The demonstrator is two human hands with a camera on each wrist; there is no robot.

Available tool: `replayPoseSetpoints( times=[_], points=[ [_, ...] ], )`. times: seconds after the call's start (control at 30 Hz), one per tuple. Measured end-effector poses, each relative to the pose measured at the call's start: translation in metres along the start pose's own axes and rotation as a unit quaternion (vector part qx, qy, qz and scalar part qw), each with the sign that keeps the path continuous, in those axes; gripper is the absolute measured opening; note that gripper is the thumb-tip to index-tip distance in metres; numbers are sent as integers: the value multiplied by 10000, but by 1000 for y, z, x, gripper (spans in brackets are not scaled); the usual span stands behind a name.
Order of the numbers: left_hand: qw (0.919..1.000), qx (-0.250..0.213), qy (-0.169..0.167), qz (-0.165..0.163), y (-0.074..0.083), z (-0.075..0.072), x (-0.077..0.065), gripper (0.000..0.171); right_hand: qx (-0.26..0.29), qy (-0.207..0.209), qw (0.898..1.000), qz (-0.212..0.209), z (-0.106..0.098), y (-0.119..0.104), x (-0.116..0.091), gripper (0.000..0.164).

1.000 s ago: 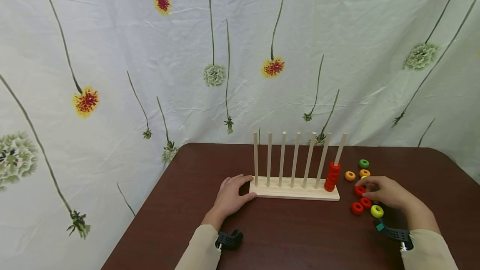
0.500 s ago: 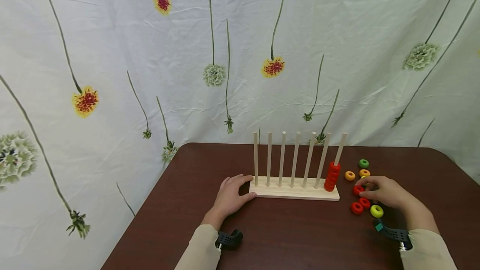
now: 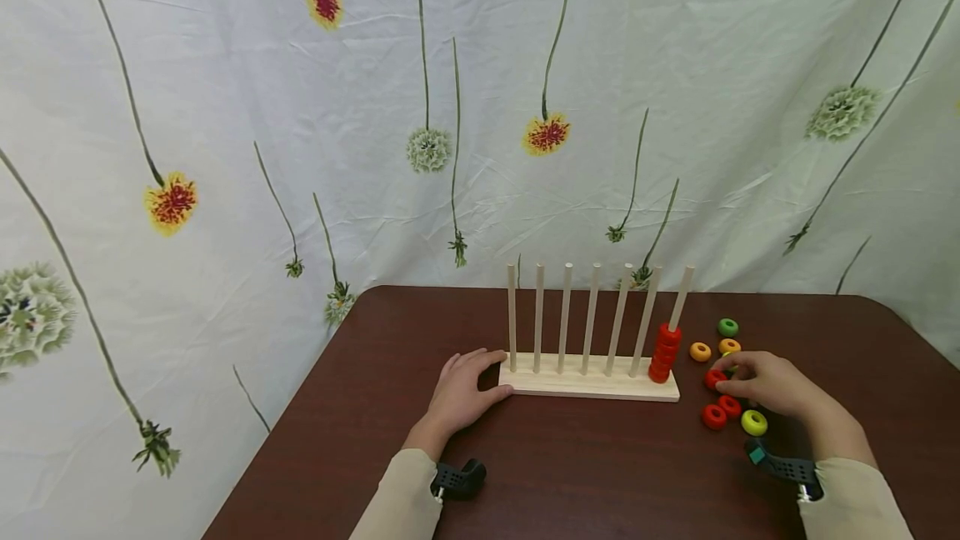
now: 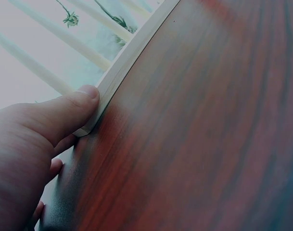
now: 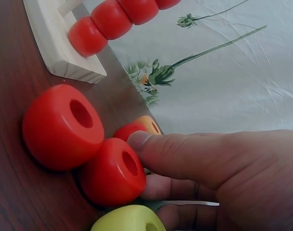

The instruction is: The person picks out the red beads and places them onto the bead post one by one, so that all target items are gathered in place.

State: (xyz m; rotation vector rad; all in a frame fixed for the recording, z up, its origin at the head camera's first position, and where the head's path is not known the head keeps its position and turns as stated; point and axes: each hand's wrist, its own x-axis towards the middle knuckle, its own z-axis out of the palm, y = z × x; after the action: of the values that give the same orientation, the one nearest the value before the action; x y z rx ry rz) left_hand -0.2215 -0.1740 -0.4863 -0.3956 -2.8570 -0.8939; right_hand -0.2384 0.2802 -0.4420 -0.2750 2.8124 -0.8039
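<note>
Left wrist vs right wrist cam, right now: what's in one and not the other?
Left wrist only: the left hand, its thumb on the wooden base.

Right wrist only: the right hand pinching a red bead, two loose red beads, a yellow bead, an orange bead and the red stack.

Both: wooden base, table, flowered cloth and pegs, though the right wrist catches just a bit of peg.

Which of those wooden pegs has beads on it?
The rightmost peg in the head view, nearest the right hand: it carries stacked red beads, while the other six pegs stand bare.
</note>
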Motion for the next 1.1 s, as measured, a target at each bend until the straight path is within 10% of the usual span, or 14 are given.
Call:
replayPoseSetpoints(
  times=[1.1],
  points=[
    [10000,-52,16,22,-1,-1,-1,55,14,56,9999,-112,4,-14,4,35]
  ],
)
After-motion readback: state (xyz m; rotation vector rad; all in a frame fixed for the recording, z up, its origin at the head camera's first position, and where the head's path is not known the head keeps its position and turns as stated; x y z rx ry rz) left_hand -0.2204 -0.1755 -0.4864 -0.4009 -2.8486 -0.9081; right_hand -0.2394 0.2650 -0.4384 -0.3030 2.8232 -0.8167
